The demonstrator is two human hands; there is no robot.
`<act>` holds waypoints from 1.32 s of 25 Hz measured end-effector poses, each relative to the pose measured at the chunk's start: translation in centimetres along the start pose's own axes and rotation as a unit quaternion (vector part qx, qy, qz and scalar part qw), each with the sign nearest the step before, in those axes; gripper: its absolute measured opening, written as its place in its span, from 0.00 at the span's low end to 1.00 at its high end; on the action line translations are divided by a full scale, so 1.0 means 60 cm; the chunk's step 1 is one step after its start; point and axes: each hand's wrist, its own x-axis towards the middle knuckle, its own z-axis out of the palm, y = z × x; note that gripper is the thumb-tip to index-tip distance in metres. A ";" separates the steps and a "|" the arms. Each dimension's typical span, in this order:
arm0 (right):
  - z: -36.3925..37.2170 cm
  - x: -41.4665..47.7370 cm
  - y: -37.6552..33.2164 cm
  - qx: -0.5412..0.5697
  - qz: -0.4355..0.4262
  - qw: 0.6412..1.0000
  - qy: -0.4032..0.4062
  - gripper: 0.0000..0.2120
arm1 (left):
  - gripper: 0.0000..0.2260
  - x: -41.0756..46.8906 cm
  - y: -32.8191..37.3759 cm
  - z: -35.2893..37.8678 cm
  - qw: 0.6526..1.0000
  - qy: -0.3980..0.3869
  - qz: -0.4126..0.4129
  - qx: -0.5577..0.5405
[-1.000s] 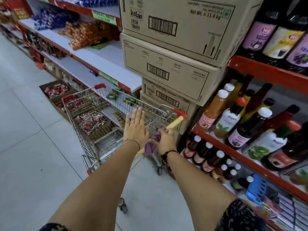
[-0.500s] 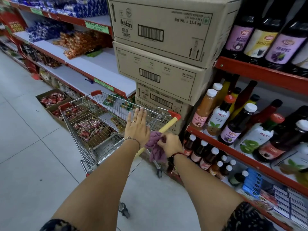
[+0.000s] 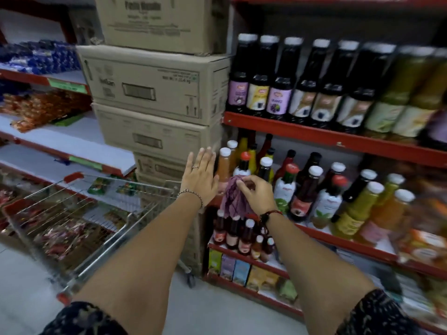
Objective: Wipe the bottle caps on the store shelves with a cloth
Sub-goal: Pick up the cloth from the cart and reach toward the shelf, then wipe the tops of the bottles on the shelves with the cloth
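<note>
The purple cloth (image 3: 232,199) hangs bunched from the right hand (image 3: 257,195), pinched at its top by the fingertips, just in front of the white-capped bottles (image 3: 265,168) on the red shelf (image 3: 338,234). The left hand (image 3: 200,180) is spread flat and empty, left of the cloth. Left again stands a wire cart (image 3: 79,221).

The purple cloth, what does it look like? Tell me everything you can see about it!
The purple cloth looks soft and thin, a faded purple with faint darker lines, all bunched and crumpled. The right hand pinches its top edge with the fingers, so it hangs down loosely in front of the middle shelf's bottles. Its lower end dangles just above the small bottles on the shelf below. The left hand, open and flat, is close beside it but apart.
</note>
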 end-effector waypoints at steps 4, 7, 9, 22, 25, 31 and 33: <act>-0.137 -0.001 0.019 -0.047 -0.007 0.997 0.060 0.13 | 0.31 0.063 0.105 -0.052 0.997 0.042 0.061 0.001; -0.219 0.019 0.014 -0.065 -0.012 0.988 0.141 0.14 | 0.31 0.120 0.160 -0.093 0.993 0.071 0.096 -0.025; -0.273 0.047 0.002 -0.063 -0.026 0.974 0.215 0.14 | 0.31 0.170 0.189 -0.120 0.987 0.102 0.111 -0.060; -0.428 0.372 -0.156 -0.087 -0.123 0.876 0.458 0.10 | 0.25 0.573 0.244 -0.328 0.878 0.101 0.255 -0.391; -0.412 0.419 -0.153 -0.170 -0.122 0.868 0.452 0.09 | 0.30 0.630 0.250 -0.334 0.892 0.042 0.231 -0.385; -0.340 0.460 -0.099 -0.253 -0.121 0.860 0.427 0.21 | 0.29 0.686 0.236 -0.327 0.870 0.082 0.276 -0.400; -0.317 0.457 -0.076 -0.270 -0.131 0.856 0.422 0.24 | 0.29 0.695 0.236 -0.320 0.853 0.092 0.288 -0.426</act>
